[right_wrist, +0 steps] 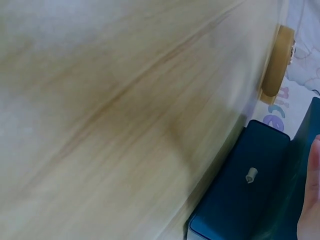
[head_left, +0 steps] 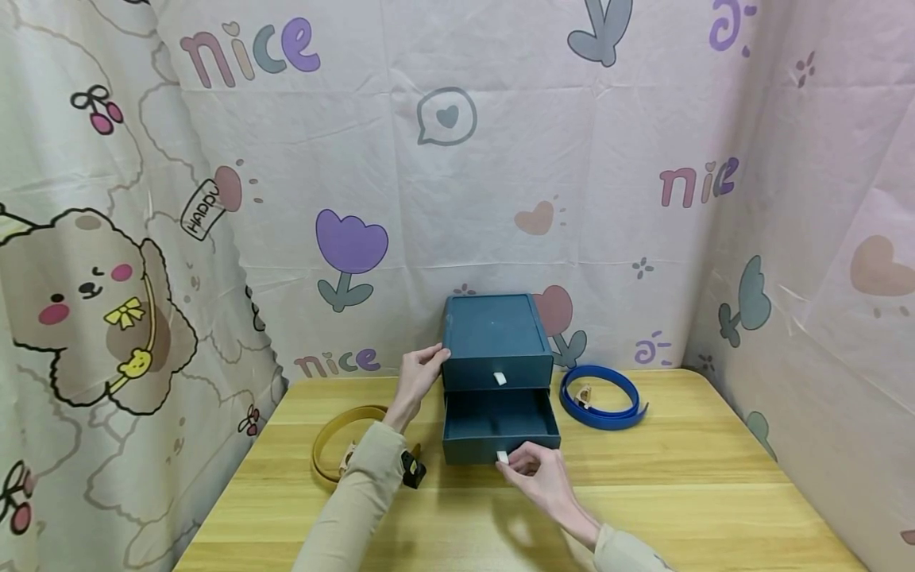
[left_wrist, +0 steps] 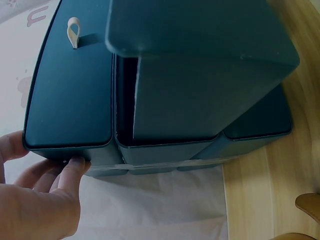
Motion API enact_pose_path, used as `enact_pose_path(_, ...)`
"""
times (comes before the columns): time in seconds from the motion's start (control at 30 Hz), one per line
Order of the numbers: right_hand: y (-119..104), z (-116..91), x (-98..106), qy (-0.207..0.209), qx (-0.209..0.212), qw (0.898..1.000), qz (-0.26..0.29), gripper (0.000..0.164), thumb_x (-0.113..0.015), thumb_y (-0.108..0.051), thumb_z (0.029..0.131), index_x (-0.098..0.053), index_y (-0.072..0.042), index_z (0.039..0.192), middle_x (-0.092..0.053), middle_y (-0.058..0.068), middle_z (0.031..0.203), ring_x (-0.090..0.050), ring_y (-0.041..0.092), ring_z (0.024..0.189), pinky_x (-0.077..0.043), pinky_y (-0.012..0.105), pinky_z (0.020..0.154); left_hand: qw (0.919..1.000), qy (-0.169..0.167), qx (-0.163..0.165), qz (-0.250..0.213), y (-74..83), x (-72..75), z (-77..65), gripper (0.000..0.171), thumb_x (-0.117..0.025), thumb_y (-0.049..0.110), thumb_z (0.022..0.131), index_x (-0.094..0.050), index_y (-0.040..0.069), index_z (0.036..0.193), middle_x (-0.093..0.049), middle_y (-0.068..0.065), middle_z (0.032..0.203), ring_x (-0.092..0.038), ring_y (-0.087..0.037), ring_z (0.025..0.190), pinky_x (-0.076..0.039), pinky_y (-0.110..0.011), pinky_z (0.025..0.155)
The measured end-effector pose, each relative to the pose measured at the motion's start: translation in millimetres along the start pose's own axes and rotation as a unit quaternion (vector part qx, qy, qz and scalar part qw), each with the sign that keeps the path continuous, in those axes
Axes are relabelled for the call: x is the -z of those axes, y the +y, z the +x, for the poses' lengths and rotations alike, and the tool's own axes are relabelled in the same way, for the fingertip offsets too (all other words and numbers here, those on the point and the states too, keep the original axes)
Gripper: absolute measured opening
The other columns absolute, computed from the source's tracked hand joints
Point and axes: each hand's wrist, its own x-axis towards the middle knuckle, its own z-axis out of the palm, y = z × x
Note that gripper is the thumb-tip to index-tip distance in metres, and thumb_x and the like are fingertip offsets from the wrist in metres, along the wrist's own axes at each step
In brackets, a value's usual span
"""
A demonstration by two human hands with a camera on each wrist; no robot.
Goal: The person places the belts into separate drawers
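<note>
A dark teal drawer box (head_left: 493,326) stands on the table with a drawer (head_left: 472,451) pulled out; its inside looks empty. My right hand (head_left: 539,477) pinches the white pull tab (head_left: 503,457) on that drawer's front. My left hand (head_left: 418,381) grips the box's upper left edge, and the left wrist view shows its fingers (left_wrist: 75,172) against the side. Above the pulled-out drawer, the top drawer is closed, its pale loop (left_wrist: 73,32) hanging free. Another closed drawer (right_wrist: 235,185) with a white tab shows beneath it in the right wrist view.
Left of the box lies a coiled mustard belt (head_left: 319,445), partly behind my left forearm, with a black end piece (head_left: 413,470) beside the sleeve. A coiled blue belt (head_left: 615,421) lies to the right. A printed curtain (head_left: 457,199) hangs behind the wooden table (head_left: 679,492).
</note>
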Motion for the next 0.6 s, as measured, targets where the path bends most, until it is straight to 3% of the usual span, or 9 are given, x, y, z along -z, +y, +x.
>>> enact_pose_path(0.23,-1.0,-4.2,1.5,-0.012,0.018,1.000,0.001,0.013,-0.083,-0.014,0.082,-0.072,-0.010,0.076,-0.076,0.005,0.070,-0.065,-0.001,0.061,-0.055,0.021,0.058,0.9998,-0.011,0.001,0.014,20.2,1.4,-12.7,0.045,-0.057,0.016,0.102,-0.053,-0.008,0.140,-0.052,-0.023,0.148,-0.053,-0.038,0.134,-0.047,-0.050,0.109)
enact_pose_path(0.43,-2.1,-8.4,3.6,-0.026,0.019,0.999,0.016,0.013,-0.082,-0.014,0.083,-0.072,-0.008,0.078,-0.075,0.007,0.070,-0.067,0.002,0.061,-0.056,0.022,0.058,1.0000,-0.003,-0.001,0.005,1.5,0.3,-0.7,0.047,-0.060,0.023,0.102,-0.056,-0.002,0.140,-0.054,-0.019,0.148,-0.056,-0.033,0.130,-0.048,-0.049,0.108)
enact_pose_path(0.6,-2.5,-11.3,4.8,-0.031,0.025,0.999,0.034,0.013,-0.081,-0.014,0.084,-0.072,-0.007,0.078,-0.076,0.009,0.070,-0.071,0.016,0.060,-0.056,0.023,0.057,1.0000,0.000,-0.003,-0.002,-7.4,1.2,4.7,0.046,-0.063,0.026,0.100,-0.059,0.002,0.139,-0.056,-0.016,0.147,-0.057,-0.031,0.131,-0.049,-0.048,0.108)
